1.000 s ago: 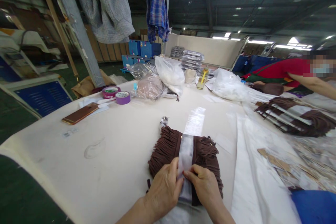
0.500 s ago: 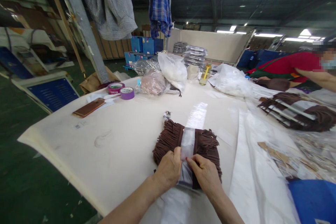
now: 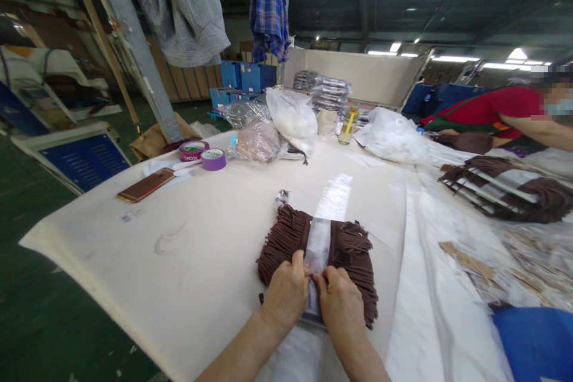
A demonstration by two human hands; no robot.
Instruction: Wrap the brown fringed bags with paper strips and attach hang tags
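Observation:
A dark brown fringed bag (image 3: 351, 245) lies on the white table, its fringes spreading to both sides. Across its middle runs a clear plastic strip (image 3: 319, 239), which also extends onto the table beyond the bag's far edge. My left hand (image 3: 287, 289) rests over the bag's left-centre, fingers closed on the strip. Close beside it, my right hand (image 3: 341, 301) pinches the strip too, fingertips nearly meeting those of the left. What lies right under the fingertips is hidden. By the bag's far left corner sits a small shiny piece (image 3: 282, 197).
On the left are a phone (image 3: 145, 185), a purple tape roll (image 3: 213, 159) and a magenta tape roll (image 3: 193, 150). Plastic-bagged goods (image 3: 259, 142) and a bottle (image 3: 348, 126) stand behind. At right lie stacked brown fringed pieces (image 3: 505, 188); beyond, a person in red (image 3: 492, 107) leans over.
My right hand has turned and its fingers have curled in closer to my left hand on the strip. The left hand stays nearly in place. The view has shifted slightly.

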